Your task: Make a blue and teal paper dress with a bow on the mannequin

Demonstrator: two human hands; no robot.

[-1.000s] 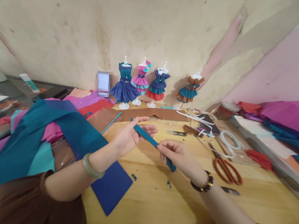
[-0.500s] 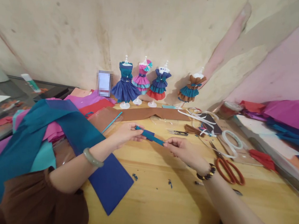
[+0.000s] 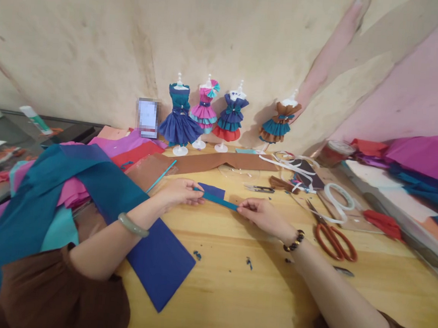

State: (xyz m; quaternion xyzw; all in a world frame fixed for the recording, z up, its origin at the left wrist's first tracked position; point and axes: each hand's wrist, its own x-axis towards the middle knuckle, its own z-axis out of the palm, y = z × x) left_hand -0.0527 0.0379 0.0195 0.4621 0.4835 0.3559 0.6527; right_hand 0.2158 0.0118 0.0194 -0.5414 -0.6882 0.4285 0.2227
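Observation:
A narrow teal strip (image 3: 220,200), of fabric or crepe paper, is stretched between my two hands above the wooden table. My left hand (image 3: 182,193) pinches its left end between thumb and fingers. The right end is pinched by my right hand (image 3: 257,212). Just behind the strip lies a small dark blue piece (image 3: 213,189). A larger dark blue square (image 3: 160,268) rests below my left forearm. Small teal scraps (image 3: 249,263) are scattered on the table in front of my hands.
Several small dress forms in ruffled dresses (image 3: 232,117) stand along the wall. Orange-handled scissors (image 3: 334,241), thread snips (image 3: 259,189) and a roll of white tape (image 3: 340,196) lie to the right. Teal cloth (image 3: 41,205) and other coloured pieces are heaped at left.
The strip now looks straighter and more level between my hands, and its turned left end shows less. The camera view has shifted slightly. Both hands keep their pinch.

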